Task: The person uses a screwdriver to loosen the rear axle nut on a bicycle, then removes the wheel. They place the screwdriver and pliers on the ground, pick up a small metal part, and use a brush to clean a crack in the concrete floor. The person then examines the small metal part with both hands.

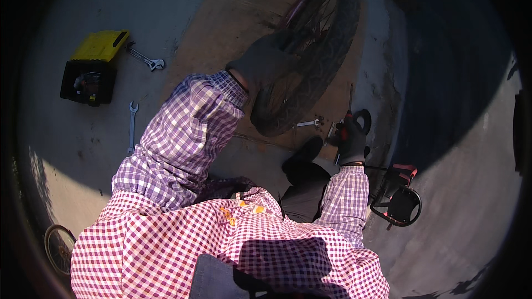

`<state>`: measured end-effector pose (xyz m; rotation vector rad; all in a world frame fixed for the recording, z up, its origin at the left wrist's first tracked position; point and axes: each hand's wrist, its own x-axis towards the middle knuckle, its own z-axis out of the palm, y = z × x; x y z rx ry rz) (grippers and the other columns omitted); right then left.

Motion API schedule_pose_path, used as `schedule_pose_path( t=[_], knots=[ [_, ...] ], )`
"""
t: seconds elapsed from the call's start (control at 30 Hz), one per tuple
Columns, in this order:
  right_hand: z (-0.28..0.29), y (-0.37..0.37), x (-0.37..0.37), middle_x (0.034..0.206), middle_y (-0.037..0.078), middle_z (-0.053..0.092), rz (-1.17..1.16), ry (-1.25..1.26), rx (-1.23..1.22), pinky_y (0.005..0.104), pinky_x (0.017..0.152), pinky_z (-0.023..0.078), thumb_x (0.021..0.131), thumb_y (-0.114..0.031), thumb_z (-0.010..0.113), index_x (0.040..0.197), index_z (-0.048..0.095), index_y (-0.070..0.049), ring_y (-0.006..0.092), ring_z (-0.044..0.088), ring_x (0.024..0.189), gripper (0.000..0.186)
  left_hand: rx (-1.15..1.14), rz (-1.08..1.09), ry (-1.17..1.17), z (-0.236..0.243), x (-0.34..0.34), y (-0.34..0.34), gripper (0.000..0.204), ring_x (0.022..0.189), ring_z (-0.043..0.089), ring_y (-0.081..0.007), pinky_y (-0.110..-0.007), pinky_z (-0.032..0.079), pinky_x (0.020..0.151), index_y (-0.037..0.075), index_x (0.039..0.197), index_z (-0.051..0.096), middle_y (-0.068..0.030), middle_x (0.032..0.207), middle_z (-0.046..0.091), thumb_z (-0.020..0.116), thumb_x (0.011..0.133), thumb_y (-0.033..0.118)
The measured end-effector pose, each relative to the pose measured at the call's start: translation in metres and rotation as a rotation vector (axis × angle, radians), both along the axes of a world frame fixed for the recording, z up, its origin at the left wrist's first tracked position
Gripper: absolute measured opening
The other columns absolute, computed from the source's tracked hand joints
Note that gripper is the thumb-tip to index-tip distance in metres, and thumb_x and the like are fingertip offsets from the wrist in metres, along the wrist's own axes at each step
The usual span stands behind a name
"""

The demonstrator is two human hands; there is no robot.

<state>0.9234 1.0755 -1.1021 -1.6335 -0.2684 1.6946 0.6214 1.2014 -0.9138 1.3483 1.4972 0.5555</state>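
My gloved left hand (266, 58) is at the bicycle's wheel (323, 77), among the shadowed spokes and fork; its fingers are too dark to make out. The bicycle (293, 12) has a purple-pink frame and a fat, knobby tyre. My right hand (351, 145), also in a dark glove, is closed on a screwdriver (347, 124) with a red handle, its shaft pointing away from me. Beside that hand are a black loop (364, 116) and small metal pieces (331, 133). A spanner (306, 122) lies just by the tyre on a brown sheet (221, 16).
At left are an open yellow-and-black toolbox (97, 46), an adjustable wrench (146, 58) and a long spanner (132, 123) on concrete. A black pump-like item with red parts (403, 173) is at lower right, beside a raised edge (379, 66). Another wheel (58, 239) shows at lower left.
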Motion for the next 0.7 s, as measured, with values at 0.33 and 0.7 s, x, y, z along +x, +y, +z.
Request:
schedule_pose_path(
  t=[0.33, 0.7],
  knots=[
    [-0.018, 0.05, -0.114, 0.111, 0.011, 0.073, 0.609, -0.739, 0.474, 0.0379, 0.081, 0.058, 0.098, -0.035, 0.067, 0.132, 0.064, -0.004, 0.0262, 0.07, 0.095, 0.045, -0.075, -0.049, 0.0, 0.005, -0.145, 0.031, 0.06, 0.076, 0.06, -0.0207, -0.037, 0.049, 0.07, 0.006, 0.139, 0.06, -0.0098, 0.086, 0.061, 0.067, 0.08, 0.018],
    [-0.121, -0.003, -0.06, 0.155, 0.014, 0.048, 0.905, -0.951, 0.466, 0.0361, 0.116, 0.039, 0.104, -0.034, 0.056, 0.154, 0.041, -0.007, 0.0272, 0.047, 0.141, 0.059, -0.112, -0.243, 0.204, -0.02, -0.14, 0.056, 0.037, 0.088, 0.071, -0.0371, -0.047, 0.056, 0.08, 0.003, 0.105, 0.076, -0.0225, 0.096, 0.073, 0.066, 0.081, 0.029]
  ],
)
